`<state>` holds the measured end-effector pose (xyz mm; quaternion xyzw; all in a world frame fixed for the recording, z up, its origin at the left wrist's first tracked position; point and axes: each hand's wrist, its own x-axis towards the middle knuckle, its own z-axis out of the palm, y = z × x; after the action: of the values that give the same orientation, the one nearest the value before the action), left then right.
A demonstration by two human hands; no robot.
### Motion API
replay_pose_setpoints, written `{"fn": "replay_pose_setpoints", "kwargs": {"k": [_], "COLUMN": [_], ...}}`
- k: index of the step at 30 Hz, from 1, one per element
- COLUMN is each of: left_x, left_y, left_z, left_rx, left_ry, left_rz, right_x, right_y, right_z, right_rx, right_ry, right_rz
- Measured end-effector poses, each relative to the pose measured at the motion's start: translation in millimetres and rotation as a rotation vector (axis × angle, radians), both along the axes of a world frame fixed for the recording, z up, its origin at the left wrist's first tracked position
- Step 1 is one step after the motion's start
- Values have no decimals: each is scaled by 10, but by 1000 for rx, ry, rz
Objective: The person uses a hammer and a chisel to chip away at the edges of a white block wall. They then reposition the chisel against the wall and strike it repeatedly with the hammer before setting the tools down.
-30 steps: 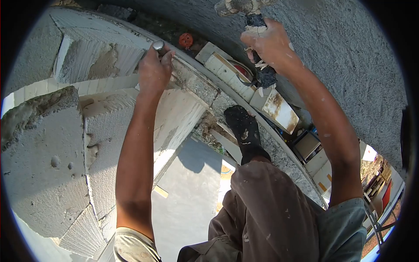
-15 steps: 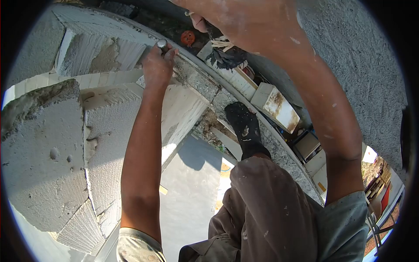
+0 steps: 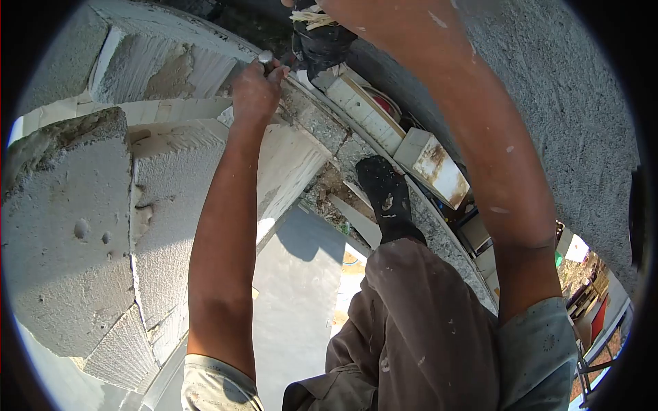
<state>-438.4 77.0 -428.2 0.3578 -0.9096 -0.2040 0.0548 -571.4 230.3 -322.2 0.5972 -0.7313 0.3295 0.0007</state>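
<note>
At the upper left, my left hand (image 3: 256,92) is closed around a metal tool (image 3: 266,57) whose rounded end shows above the fist. That fist is next to the edge of a pale block (image 3: 154,72) and the rough ledge (image 3: 312,113). My right hand (image 3: 329,8) is at the top edge, mostly cut off by the frame, so its grip is hard to read. Close beneath it hangs a black crumpled bag (image 3: 321,46) with pale strips at its top.
My foot in a dark sock (image 3: 385,188) stands on the ledge. Beyond it are a stained white box (image 3: 435,168) and a long pale box (image 3: 363,109). Large blocks (image 3: 68,219) fill the left, and a rough grey wall (image 3: 548,89) rises at the right.
My left hand has shifted slightly right with the tool. My right arm has moved left and up. The black bag now appears higher and further left, where the round orange thing was visible.
</note>
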Motion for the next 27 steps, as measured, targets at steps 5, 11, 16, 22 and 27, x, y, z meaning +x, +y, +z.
{"fn": "replay_pose_setpoints", "kwargs": {"k": [5,11,16,22,27], "left_x": [-16,120,41,169,186], "left_y": [-68,45,178,165,246], "left_z": [18,18,410,129,200], "left_rx": [13,47,242,154,229], "left_ry": [-24,-2,236,195,182], "left_rz": [-33,-235,13,-107,-48], "right_x": [22,7,-113,-35,-40], "right_y": [-99,229,397,477,488], "right_z": [-539,-260,-229,142,519], "right_rx": [365,268,202,207,-85], "right_ry": [-452,-647,-568,-582,-267], "right_rz": [-143,-218,-280,-354,-227]}}
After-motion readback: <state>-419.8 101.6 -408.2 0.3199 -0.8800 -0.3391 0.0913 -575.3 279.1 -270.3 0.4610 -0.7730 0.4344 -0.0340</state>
